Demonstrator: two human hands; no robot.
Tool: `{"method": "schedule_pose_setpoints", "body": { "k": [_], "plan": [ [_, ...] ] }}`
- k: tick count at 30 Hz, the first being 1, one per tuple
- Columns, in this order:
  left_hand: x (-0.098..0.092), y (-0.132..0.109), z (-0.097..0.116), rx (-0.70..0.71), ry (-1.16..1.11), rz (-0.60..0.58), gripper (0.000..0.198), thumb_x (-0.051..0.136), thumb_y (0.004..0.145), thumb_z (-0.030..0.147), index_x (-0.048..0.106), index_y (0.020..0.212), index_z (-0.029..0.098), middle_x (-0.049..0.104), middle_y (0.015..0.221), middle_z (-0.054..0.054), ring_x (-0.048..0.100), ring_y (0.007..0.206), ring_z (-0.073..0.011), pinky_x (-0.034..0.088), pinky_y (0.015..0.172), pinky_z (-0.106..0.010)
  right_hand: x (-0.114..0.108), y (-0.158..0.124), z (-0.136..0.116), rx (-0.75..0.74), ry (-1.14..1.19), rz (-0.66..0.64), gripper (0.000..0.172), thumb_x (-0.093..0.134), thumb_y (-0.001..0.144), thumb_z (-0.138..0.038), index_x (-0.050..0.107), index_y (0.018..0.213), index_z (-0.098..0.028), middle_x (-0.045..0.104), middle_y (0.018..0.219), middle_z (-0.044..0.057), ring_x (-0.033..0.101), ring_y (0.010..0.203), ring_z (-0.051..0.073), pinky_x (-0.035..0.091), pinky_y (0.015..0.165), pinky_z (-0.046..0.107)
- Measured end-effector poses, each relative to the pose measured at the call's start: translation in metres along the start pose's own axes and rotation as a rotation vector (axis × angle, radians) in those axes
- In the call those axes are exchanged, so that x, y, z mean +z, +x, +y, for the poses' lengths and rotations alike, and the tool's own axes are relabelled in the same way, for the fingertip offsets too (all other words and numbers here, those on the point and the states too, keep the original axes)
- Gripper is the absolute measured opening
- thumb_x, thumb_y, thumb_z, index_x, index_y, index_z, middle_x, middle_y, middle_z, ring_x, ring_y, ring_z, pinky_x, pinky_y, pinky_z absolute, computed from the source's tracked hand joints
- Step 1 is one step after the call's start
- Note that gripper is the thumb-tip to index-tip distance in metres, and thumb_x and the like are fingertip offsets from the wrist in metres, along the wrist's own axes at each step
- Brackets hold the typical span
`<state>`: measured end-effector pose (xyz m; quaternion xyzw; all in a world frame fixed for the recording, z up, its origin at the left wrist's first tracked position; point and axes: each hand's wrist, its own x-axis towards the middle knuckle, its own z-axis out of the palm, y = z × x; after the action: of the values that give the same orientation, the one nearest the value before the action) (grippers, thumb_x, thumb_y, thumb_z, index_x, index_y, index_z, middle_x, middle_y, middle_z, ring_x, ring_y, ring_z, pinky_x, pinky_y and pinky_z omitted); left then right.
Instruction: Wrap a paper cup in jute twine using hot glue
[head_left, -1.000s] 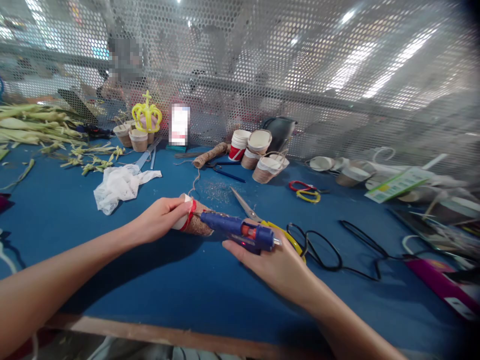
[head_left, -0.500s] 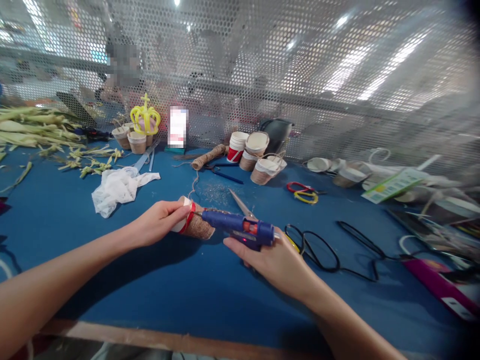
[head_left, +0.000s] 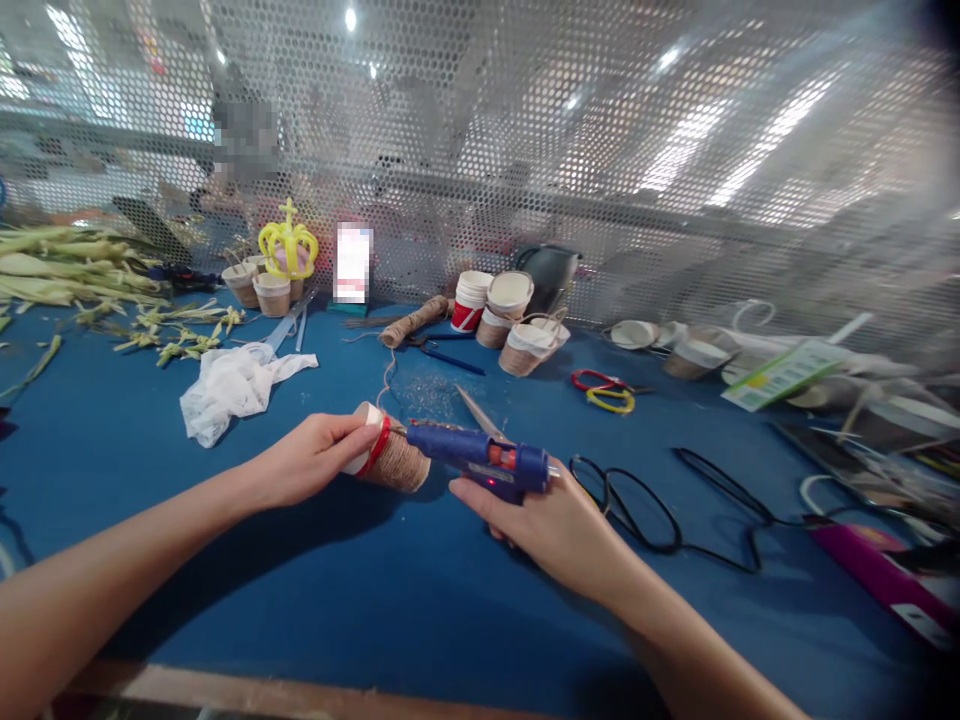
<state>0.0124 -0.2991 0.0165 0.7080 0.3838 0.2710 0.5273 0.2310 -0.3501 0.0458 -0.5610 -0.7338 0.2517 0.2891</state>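
Left hand [head_left: 315, 458] is closed on the twine-wrapped cup [head_left: 401, 462], right of and nearer than the white cloth [head_left: 234, 385]; right hand [head_left: 544, 520] grips the glue gun [head_left: 454, 450]. Advisable: cup steady, thumb [head_left: 366, 437] clear of the nozzle [head_left: 398, 431].

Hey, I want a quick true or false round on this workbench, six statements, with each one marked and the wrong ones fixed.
1. The right hand holds a blue glue gun. True.
2. The left hand holds a twine-wrapped cup. True.
3. The twine-wrapped cup stands upright. False: it is tilted over, its mouth toward the left.
4. A yellow crown stands left of the lit screen. True.
5. The strip around the twine-wrapped cup is green. False: it is a red strip.
6. The blue glue gun points away from the twine-wrapped cup. False: it points toward it.
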Motion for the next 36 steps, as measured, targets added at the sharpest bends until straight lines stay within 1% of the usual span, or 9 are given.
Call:
{"method": "schedule_pose_setpoints", "body": {
  "k": [5, 12, 16, 20, 23, 26, 28, 32, 36],
  "plan": [
    [-0.001, 0.000, 0.000, 0.019, -0.019, -0.025, 0.042, 0.038, 0.087, 0.043, 0.061, 0.110, 0.017, 0.067, 0.107, -0.003, 0.061, 0.095, -0.0206, 0.046, 0.083, -0.027, 0.000, -0.001, 0.001, 0.001, 0.014, -0.015, 0.014, 0.060, 0.073, -0.030, 0.056, 0.065, -0.020, 0.049, 0.041, -0.007, 0.044, 0.036, 0.009, 0.037, 0.037, 0.021],
    [-0.002, 0.000, 0.002, 0.030, 0.024, -0.055, 0.042, 0.037, 0.088, 0.041, 0.062, 0.108, 0.014, 0.068, 0.104, -0.004, 0.059, 0.097, -0.0228, 0.045, 0.086, -0.031, -0.003, 0.001, 0.004, 0.024, 0.050, -0.039, 0.019, 0.060, 0.074, -0.031, 0.053, 0.061, -0.019, 0.047, 0.040, -0.008, 0.044, 0.036, 0.007, 0.037, 0.038, 0.020],
    [-0.003, 0.000, 0.002, 0.032, 0.048, -0.057, 0.041, 0.036, 0.088, 0.040, 0.062, 0.108, 0.015, 0.067, 0.104, -0.005, 0.060, 0.095, -0.0225, 0.045, 0.084, -0.031, -0.004, 0.000, 0.003, 0.005, 0.026, -0.049, 0.015, 0.060, 0.073, -0.030, 0.056, 0.064, -0.019, 0.048, 0.040, -0.008, 0.043, 0.036, 0.008, 0.036, 0.039, 0.020],
    [-0.003, 0.001, 0.001, 0.038, 0.038, -0.065, 0.042, 0.036, 0.088, 0.040, 0.063, 0.106, 0.014, 0.068, 0.103, -0.005, 0.059, 0.097, -0.0223, 0.044, 0.086, -0.030, -0.004, 0.000, 0.002, 0.007, 0.031, -0.020, 0.013, 0.059, 0.073, -0.031, 0.058, 0.067, -0.019, 0.046, 0.039, -0.007, 0.044, 0.038, 0.008, 0.036, 0.040, 0.021],
    [-0.003, 0.000, 0.001, 0.037, 0.066, -0.054, 0.042, 0.036, 0.087, 0.042, 0.063, 0.104, 0.014, 0.067, 0.104, -0.005, 0.060, 0.095, -0.0223, 0.045, 0.085, -0.030, -0.004, -0.001, 0.000, 0.014, 0.022, -0.019, 0.015, 0.060, 0.073, -0.032, 0.058, 0.066, -0.019, 0.046, 0.040, -0.007, 0.045, 0.040, 0.009, 0.037, 0.042, 0.021],
    [-0.002, 0.000, 0.000, 0.035, 0.060, -0.050, 0.044, 0.036, 0.087, 0.043, 0.062, 0.108, 0.014, 0.067, 0.106, -0.005, 0.060, 0.095, -0.0220, 0.045, 0.085, -0.030, -0.003, -0.002, 0.000, 0.008, -0.009, -0.018, 0.018, 0.060, 0.073, -0.033, 0.057, 0.063, -0.019, 0.047, 0.041, -0.006, 0.044, 0.040, 0.009, 0.037, 0.042, 0.021],
    [-0.002, 0.001, -0.001, 0.031, 0.036, -0.048, 0.044, 0.036, 0.087, 0.043, 0.061, 0.110, 0.014, 0.067, 0.105, -0.005, 0.060, 0.095, -0.0218, 0.046, 0.084, -0.030, -0.001, -0.002, 0.002, -0.011, -0.039, -0.002, 0.018, 0.060, 0.073, -0.034, 0.057, 0.064, -0.019, 0.049, 0.044, -0.006, 0.044, 0.041, 0.009, 0.037, 0.043, 0.021],
    [-0.002, 0.002, -0.002, 0.020, 0.006, -0.027, 0.044, 0.036, 0.087, 0.042, 0.061, 0.109, 0.014, 0.067, 0.104, -0.005, 0.060, 0.095, -0.0219, 0.046, 0.084, -0.029, 0.005, -0.006, 0.010, -0.088, -0.105, 0.045, 0.018, 0.061, 0.073, -0.038, 0.058, 0.071, -0.020, 0.056, 0.056, -0.003, 0.051, 0.050, 0.011, 0.041, 0.047, 0.021],
    [-0.001, 0.003, -0.001, 0.024, 0.023, 0.014, 0.041, 0.036, 0.087, 0.039, 0.064, 0.103, 0.015, 0.067, 0.105, -0.003, 0.060, 0.096, -0.0211, 0.045, 0.084, -0.028, 0.009, -0.010, 0.015, -0.133, -0.148, 0.045, 0.018, 0.059, 0.074, -0.038, 0.058, 0.070, -0.021, 0.056, 0.057, -0.002, 0.052, 0.051, 0.012, 0.041, 0.046, 0.021]
  ]
}}
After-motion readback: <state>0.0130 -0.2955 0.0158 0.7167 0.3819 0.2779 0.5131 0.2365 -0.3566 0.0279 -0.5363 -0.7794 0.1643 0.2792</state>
